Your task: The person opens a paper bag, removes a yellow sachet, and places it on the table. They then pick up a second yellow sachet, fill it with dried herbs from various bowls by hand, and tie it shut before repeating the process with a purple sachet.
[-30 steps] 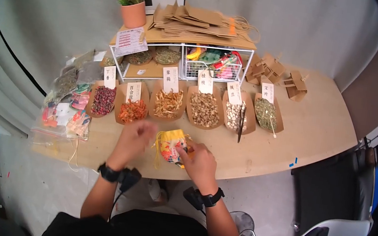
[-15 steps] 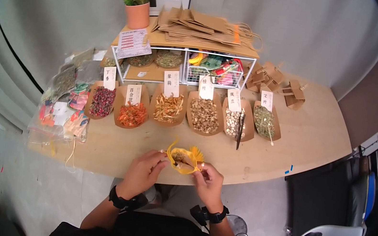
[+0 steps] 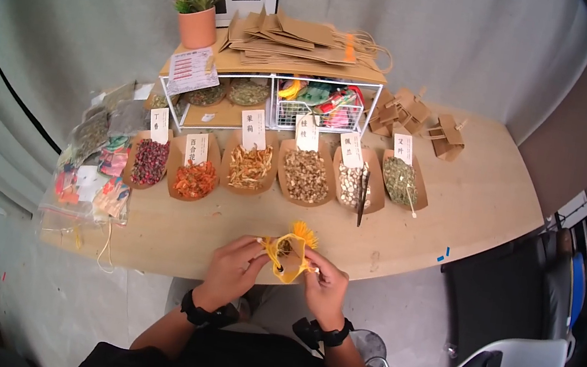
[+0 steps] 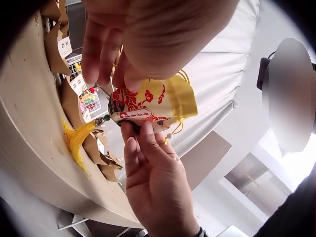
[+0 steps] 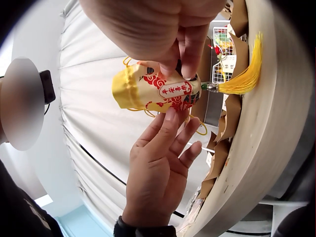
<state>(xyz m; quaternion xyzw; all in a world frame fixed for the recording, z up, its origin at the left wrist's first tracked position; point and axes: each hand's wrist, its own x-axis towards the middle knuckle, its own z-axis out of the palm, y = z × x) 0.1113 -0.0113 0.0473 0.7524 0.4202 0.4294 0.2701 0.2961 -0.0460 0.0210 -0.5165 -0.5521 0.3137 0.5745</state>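
A drawstring pouch [image 3: 289, 267] is held up at the table's front edge, its yellow mouth spread toward the head camera and some dark filling visible inside. My left hand [image 3: 230, 268] pinches its left side between thumb and fingers. On the opposite side my right hand [image 3: 326, 287] pinches it the same way. In the right wrist view the pouch [image 5: 153, 89] shows red and dark patterns on cream cloth with a yellow satin top. A yellow tassel [image 5: 244, 74] hangs from its bottom by a green bead. Yellow cords with pale beads dangle at its sides.
Several paper trays of dried herbs stand in a row with label cards, among them rose buds [image 3: 151, 162] and orange petals [image 3: 194, 179]. Dark tweezers [image 3: 362, 193] lie on one tray. Behind are a shelf [image 3: 279, 72] and paper bags [image 3: 299, 38]; a plastic bag [image 3: 94, 189] lies left.
A second ago only my right hand held the pouch, with the left apart from it. Both hands then gripped it and tipped its mouth toward my head; since then it has shifted only slightly.
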